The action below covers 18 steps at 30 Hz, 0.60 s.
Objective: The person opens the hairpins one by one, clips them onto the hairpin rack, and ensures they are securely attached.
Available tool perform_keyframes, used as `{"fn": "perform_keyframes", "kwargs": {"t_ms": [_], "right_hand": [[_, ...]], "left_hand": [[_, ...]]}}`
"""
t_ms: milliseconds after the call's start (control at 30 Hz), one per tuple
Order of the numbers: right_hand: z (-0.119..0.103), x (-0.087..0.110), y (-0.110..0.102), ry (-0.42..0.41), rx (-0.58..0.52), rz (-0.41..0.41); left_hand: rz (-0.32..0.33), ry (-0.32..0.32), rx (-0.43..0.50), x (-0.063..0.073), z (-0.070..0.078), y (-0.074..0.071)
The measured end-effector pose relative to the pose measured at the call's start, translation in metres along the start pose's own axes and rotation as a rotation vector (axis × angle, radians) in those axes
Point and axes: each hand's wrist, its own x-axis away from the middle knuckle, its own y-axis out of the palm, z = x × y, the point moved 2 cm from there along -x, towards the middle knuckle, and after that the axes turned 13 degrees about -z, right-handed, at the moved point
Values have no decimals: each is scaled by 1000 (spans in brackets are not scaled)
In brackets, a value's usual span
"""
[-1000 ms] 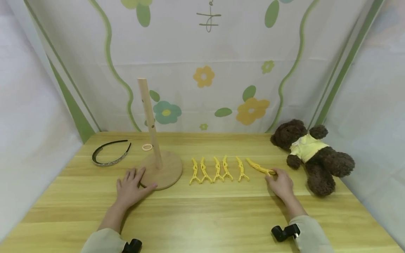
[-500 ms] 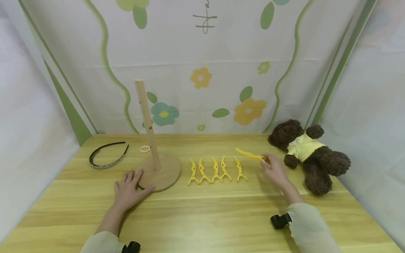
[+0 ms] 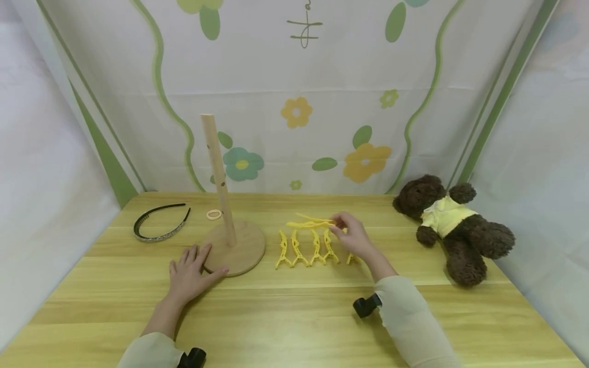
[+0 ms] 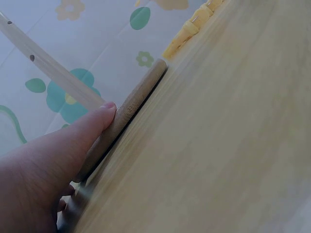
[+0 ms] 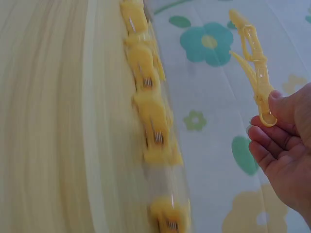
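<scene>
My right hand (image 3: 353,239) pinches a yellow alligator hair clip (image 3: 308,224) at its handle end, lifted above the table. In the right wrist view, the held clip's (image 5: 261,73) two prongs are spread apart. Beneath this hand lies a row of several matching hair clips (image 3: 316,248), their handle ends facing me; the hand partly covers the rightmost one. My left hand (image 3: 187,278) lies spread at the left front of a wooden stand's round base (image 3: 246,255). Its thumb (image 4: 99,119) rests on the base's rim, the other fingers stretched beside it. The stand's pole (image 3: 220,179) rises upright.
A dark headband with a glittery band (image 3: 161,237) lies at the left back. Behind the pole is a small pale ring (image 3: 213,214). A brown teddy bear (image 3: 448,220) in a yellow shirt lies at the right. Printed cloth (image 3: 262,66) hangs behind the table.
My right hand has lifted the hair clip from the right end of the row and carried it left over the others; its prongs have spread. The left hand stays in place.
</scene>
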Motion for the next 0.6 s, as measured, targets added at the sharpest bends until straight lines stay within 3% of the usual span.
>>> {"fn": "perform_keyframes", "kwargs": {"t_ms": [367,600], "right_hand": [[-40,-44,61,-129,-51,-61],[-57,-60,91,-106,-58,-103]], "left_hand": [[3,-11,-11,0,3,-2],[-5,-8,-7,0,3,-2]]}}
